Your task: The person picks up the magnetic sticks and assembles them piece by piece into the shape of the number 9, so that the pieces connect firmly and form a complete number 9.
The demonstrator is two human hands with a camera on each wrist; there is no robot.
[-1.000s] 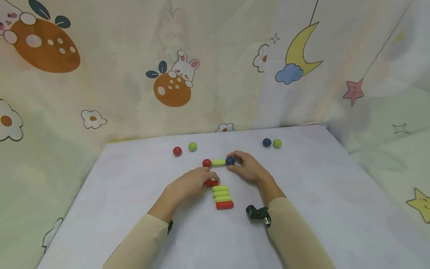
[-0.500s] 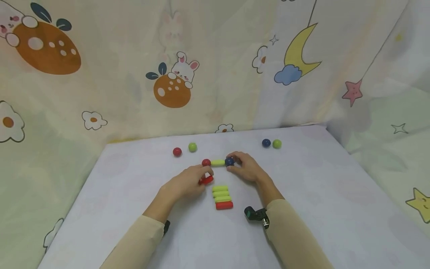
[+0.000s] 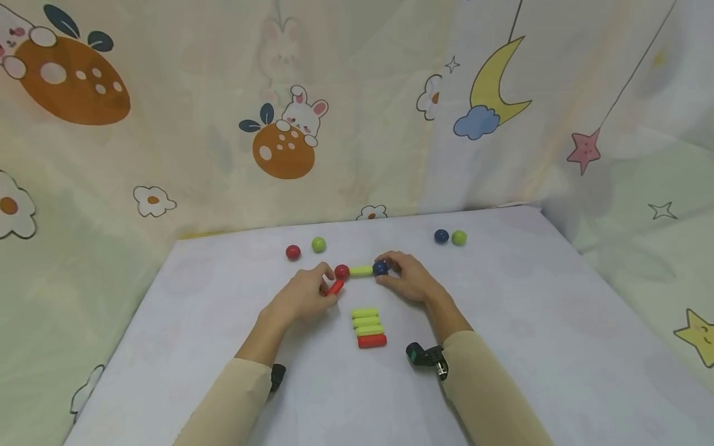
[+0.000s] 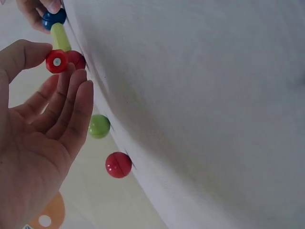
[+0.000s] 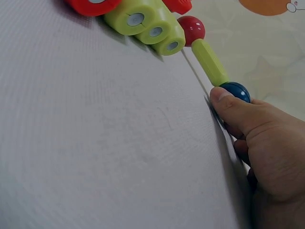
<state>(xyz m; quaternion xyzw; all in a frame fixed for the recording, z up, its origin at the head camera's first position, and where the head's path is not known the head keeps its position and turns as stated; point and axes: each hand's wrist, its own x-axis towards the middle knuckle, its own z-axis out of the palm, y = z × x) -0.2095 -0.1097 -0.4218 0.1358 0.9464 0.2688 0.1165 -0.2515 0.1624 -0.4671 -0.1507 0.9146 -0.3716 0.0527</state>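
Observation:
My left hand [image 3: 305, 293] pinches a red rod [image 3: 336, 287] between thumb and fingers, slanted with its far end right at a red ball [image 3: 342, 271]. The left wrist view shows a round metallic disc in the end of that red rod [image 4: 56, 62]. A yellow-green rod [image 3: 361, 271] runs from the red ball to a dark blue ball [image 3: 380, 267], making a straight piece. My right hand [image 3: 409, 277] grips the blue ball; in the right wrist view the thumb lies against that blue ball [image 5: 236, 90].
Nearer me lie several yellow-green rods [image 3: 365, 322] side by side, with a red rod [image 3: 372, 341] at their near end. Behind at left sit a red ball [image 3: 292, 252] and a green ball [image 3: 318, 244]. At the back right are a blue ball [image 3: 441, 236] and a green ball [image 3: 459, 238].
My left hand has lifted the red rod away from the row of rods, moving it left and turning it from level to slanted, up to the red ball. The right hand stays on the blue ball.

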